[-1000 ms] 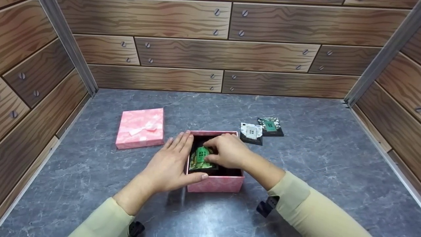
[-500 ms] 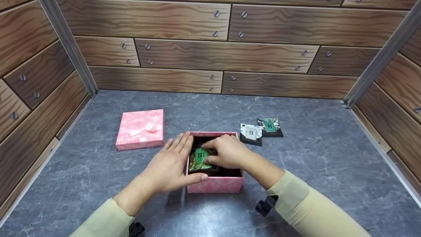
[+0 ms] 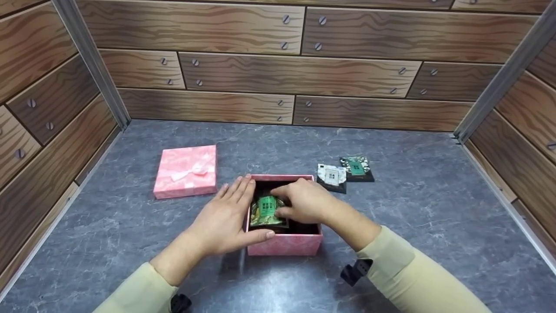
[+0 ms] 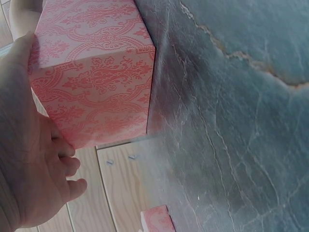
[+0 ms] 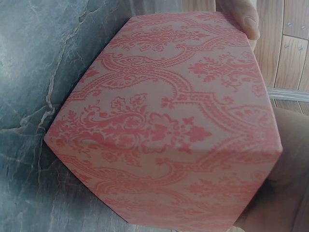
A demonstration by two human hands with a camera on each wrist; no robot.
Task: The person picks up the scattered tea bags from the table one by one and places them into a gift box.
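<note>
An uncovered pink patterned box [image 3: 284, 245] stands on the table in front of me. My left hand [image 3: 223, 219] lies along its left rim with straight fingers, the thumb stretched over the front left corner. Inside the box, my right hand [image 3: 306, 200] pinches the right side of a small square packet [image 3: 265, 217] with a green label. Its thumb and index finger show; the other fingers are hidden behind them. In the left wrist view, the left hand [image 4: 36, 164] rests against the box [image 4: 96, 96]. The right wrist view shows mostly the box's outer walls [image 5: 145, 106].
A pink lid [image 3: 184, 169] with a bow lies at the left. Right of the box, a white-labelled packet [image 3: 332, 177] overlaps a dark packet [image 3: 358, 169] with a green label. Wood-patterned walls [image 3: 243, 74] enclose the marbled table [image 3: 417, 208] at the back and sides.
The green-labelled packet in the box shifts slightly left, then back right with my right hand. My left hand keeps its place on the rim.
</note>
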